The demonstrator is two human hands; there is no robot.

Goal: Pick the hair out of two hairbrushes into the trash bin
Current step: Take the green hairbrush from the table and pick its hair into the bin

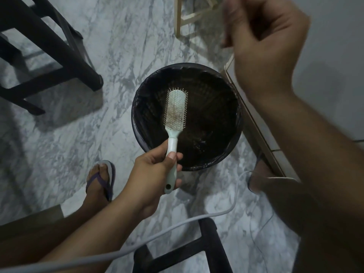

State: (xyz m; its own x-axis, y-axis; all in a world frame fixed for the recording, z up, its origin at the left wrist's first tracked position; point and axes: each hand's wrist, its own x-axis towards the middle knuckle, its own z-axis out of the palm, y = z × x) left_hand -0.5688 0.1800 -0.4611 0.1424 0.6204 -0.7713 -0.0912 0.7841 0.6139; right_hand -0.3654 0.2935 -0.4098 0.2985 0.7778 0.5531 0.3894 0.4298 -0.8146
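We see the left hand at lower centre of the frame, fingers wrapped around the handle of a pale brush, thumb pressed along the grip. The brush head points up the frame, bristles facing us, and sits over the open mouth of the bin in the middle of the picture. A mat of tangled hair clings among the bristles in the middle of the head.

The right hand is raised in the upper right, blurred, its fingers curled inward and pinched together; we cannot tell whether any strand is caught between them.

The bin is round, dark and lined with a black bag, standing on a marbled floor. A dark chair fills the upper left, and a foot in a sandal shows at lower left. A grey cable runs across the bottom of the frame.
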